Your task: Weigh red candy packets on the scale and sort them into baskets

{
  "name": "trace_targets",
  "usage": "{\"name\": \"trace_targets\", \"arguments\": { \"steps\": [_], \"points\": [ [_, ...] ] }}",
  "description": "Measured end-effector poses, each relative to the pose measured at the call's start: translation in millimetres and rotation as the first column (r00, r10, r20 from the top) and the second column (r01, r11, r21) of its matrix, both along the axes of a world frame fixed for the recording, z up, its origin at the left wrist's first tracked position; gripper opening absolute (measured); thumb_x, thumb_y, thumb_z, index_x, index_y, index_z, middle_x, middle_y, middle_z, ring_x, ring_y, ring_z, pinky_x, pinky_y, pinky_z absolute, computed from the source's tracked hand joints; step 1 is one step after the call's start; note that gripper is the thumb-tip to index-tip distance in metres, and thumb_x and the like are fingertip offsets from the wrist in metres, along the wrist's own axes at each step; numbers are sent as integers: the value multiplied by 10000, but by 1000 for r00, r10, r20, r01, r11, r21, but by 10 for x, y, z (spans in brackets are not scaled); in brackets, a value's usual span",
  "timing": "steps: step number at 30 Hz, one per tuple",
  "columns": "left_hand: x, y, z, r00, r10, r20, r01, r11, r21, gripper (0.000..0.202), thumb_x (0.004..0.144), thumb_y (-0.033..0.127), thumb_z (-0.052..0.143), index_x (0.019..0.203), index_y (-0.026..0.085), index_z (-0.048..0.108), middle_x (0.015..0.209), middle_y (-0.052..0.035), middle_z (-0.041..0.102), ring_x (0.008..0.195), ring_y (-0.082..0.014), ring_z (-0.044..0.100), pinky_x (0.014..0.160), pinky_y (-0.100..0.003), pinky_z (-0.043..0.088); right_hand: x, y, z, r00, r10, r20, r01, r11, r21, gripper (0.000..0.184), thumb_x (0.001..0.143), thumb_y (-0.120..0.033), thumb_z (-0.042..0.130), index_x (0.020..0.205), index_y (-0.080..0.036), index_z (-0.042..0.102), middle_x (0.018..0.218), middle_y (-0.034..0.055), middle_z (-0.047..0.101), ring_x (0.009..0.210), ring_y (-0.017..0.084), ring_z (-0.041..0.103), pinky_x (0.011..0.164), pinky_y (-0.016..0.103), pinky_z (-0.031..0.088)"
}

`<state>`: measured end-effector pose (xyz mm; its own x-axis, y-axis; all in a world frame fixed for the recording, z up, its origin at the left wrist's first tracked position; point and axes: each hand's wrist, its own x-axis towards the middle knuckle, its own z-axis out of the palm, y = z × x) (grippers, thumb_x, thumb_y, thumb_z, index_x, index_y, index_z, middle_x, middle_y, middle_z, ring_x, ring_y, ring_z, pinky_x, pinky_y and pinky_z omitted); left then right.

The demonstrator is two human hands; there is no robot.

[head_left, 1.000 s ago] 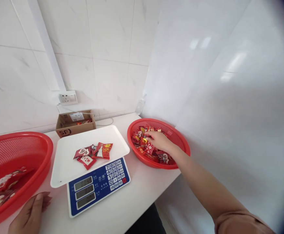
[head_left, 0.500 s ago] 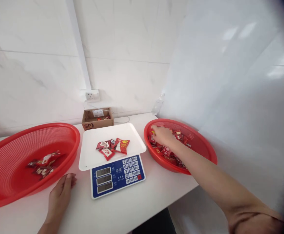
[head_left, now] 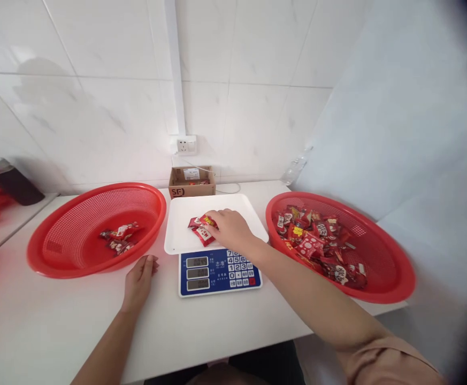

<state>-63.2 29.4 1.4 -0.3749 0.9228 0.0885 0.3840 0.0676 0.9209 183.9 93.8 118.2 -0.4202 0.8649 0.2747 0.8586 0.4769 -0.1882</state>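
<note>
Your right hand (head_left: 230, 229) rests on packets (head_left: 199, 232) on 1 scale (head_left: 213, 270), grip unclear; your left hand (head_left: 139, 275) lies open beside 1 of 2 red baskets (head_left: 68, 235).

Small weighing and packing station, by the look of it: tiled wall (head_left: 97, 107), white counter (head_left: 201, 331), price scale (head_left: 219, 272), red baskets (head_left: 377, 256) of wrapped sweets (head_left: 317, 243), shipping box (head_left: 192, 188) under a socket (head_left: 186, 145).
</note>
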Motion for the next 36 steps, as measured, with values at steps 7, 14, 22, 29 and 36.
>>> {"name": "trace_targets", "arguments": {
  "steps": [7, 14, 22, 29, 36],
  "points": [
    [10, -8, 31, 999, -38, 12, 38, 999, 15, 436, 762, 572, 424, 799, 170, 588, 699, -36, 599, 659, -168, 566, 634, -276, 483, 299, -335, 14, 941, -6, -339, 25, 998, 52, 287, 880, -332, 433, 1094, -217, 587, 1100, 61, 628, 1036, 207, 534, 882, 349, 407],
    [0, 19, -39, 997, -71, 37, 72, 997, -16, 399, 789, 542, 417, 808, 178, 580, 706, -24, 593, 659, -146, 552, 647, -254, 465, 856, -1166, -767, 585, -263, -767, 340, 938, -63, 243, 862, -389, 446, 910, -196, 586, 705, 28, 629, 639, 160, 581, 625, 297, 467],
    [5, 33, -33, 998, -44, 45, 46, 999, -28, 386, 792, 530, 425, 803, 175, 575, 705, -23, 588, 661, -142, 545, 646, -250, 464, 943, -1236, -1238, 254, -451, -856, 309, 876, -370, 331, 831, -498, 459, 822, -181, 554, 552, -30, 511, 517, 122, 462, 516, 257, 384],
    [8, 30, -30, 999, -13, 31, 14, 999, -32, 416, 783, 556, 415, 805, 172, 575, 702, -25, 588, 653, -150, 551, 640, -264, 470, 934, -1081, -1333, 125, -501, -857, 275, 847, -455, 371, 805, -537, 480, 843, -176, 555, 538, -38, 499, 510, 120, 446, 506, 251, 363],
    [49, -3, 52, 1000, -10, 21, 10, 1000, 22, 462, 746, 594, 447, 881, 172, 577, 728, -24, 598, 648, -159, 561, 627, -285, 479, 885, -1100, -1286, 236, -507, -829, 257, 855, -450, 423, 779, -589, 469, 825, -185, 584, 537, -25, 513, 524, 149, 473, 531, 278, 403]
  ]
}}
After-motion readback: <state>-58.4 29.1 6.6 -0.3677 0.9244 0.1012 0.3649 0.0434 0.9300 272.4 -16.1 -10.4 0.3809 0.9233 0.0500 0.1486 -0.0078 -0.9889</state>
